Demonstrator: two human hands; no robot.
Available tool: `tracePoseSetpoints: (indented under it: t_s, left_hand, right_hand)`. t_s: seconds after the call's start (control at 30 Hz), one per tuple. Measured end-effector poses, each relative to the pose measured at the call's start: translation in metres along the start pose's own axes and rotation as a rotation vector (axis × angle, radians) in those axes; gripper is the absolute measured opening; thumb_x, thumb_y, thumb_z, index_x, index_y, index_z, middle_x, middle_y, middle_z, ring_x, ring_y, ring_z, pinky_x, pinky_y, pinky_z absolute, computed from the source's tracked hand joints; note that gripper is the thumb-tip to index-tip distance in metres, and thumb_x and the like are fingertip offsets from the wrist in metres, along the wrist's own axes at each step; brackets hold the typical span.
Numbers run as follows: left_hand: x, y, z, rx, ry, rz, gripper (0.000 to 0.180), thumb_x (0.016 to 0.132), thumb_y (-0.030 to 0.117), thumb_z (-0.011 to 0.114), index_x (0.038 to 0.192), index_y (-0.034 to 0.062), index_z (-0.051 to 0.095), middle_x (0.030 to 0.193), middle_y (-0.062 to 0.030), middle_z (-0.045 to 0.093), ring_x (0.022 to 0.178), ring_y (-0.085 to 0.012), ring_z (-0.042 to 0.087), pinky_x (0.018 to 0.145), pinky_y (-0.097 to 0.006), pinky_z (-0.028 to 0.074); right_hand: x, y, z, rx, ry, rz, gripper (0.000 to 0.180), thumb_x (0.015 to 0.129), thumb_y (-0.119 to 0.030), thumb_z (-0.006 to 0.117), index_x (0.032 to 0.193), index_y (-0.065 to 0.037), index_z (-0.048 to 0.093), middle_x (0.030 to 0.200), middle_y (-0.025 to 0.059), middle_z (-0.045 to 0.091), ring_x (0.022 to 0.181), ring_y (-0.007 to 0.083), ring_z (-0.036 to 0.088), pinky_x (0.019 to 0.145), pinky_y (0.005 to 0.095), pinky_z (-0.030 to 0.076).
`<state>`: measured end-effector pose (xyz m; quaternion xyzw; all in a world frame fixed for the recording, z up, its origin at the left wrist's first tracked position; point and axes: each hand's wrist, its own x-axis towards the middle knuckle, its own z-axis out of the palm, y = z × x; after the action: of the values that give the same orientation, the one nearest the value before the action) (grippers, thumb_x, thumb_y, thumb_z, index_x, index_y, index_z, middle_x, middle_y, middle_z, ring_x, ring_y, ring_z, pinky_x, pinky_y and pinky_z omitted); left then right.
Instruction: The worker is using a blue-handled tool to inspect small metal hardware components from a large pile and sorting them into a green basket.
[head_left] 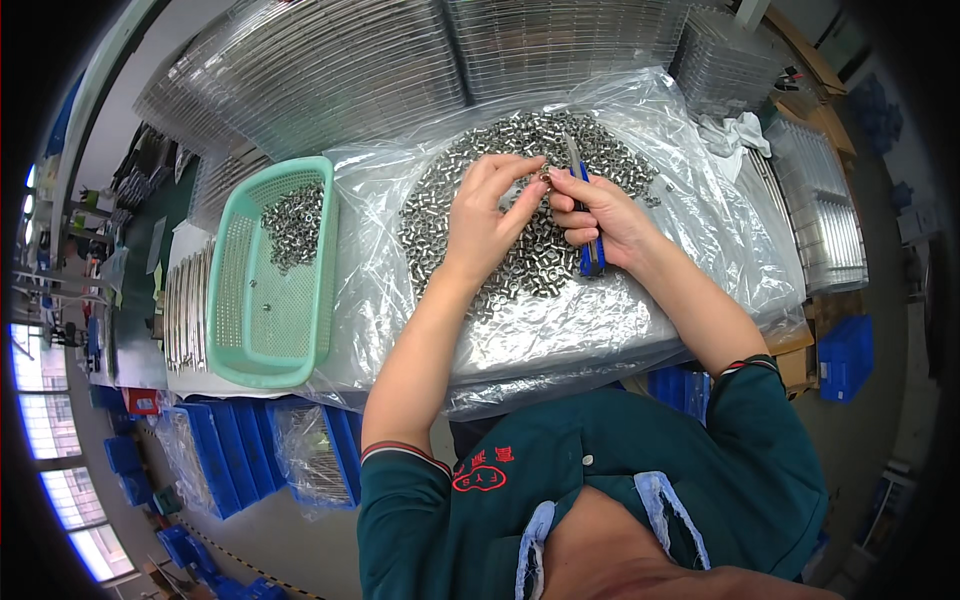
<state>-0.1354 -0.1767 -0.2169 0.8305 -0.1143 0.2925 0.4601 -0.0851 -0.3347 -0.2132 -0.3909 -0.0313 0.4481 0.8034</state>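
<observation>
My left hand (490, 208) is closed in a pinch over the pile, its thumb and forefinger around a small metal fitting (545, 175). My right hand (612, 215) meets it from the other side, thumb and forefinger at the same fitting. Its other fingers wrap a blue-handled utility knife (592, 262), which stands with its narrow metal end pointing away from me. Beneath both hands spreads a wide heap of small, shiny metal fittings (545, 265) on clear plastic sheeting (375, 290). The fitting's finer shape is hidden by fingertips.
At left, a green plastic basket (214, 300) holds a smaller pile of fittings. Stacked wire racks (330, 70) line the table's back, with more racks (815, 210) at right. Blue bins (235, 450) stand below the front edge; a white cloth (735, 135) lies at far right.
</observation>
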Motion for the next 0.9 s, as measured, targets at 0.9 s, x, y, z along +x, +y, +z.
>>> tracePoseSetpoints:
  t_s: [0.9]
  left_hand:
    - [0.0005,-0.002,-0.0012,0.051,-0.005,0.062,0.017,0.073,0.01,0.066,0.089,0.0062,0.061,0.091,-0.0077,0.059,0.089,-0.0238,0.056,0.076,-0.033,0.045]
  right_hand:
    - [-0.0019,-0.0013,0.004,-0.075,0.024,-0.034,0.017,0.087,-0.022,0.056,0.096,-0.008,0.052,0.067,-0.0049,0.048,0.044,-0.0015,0.034,0.035,0.0126,0.026]
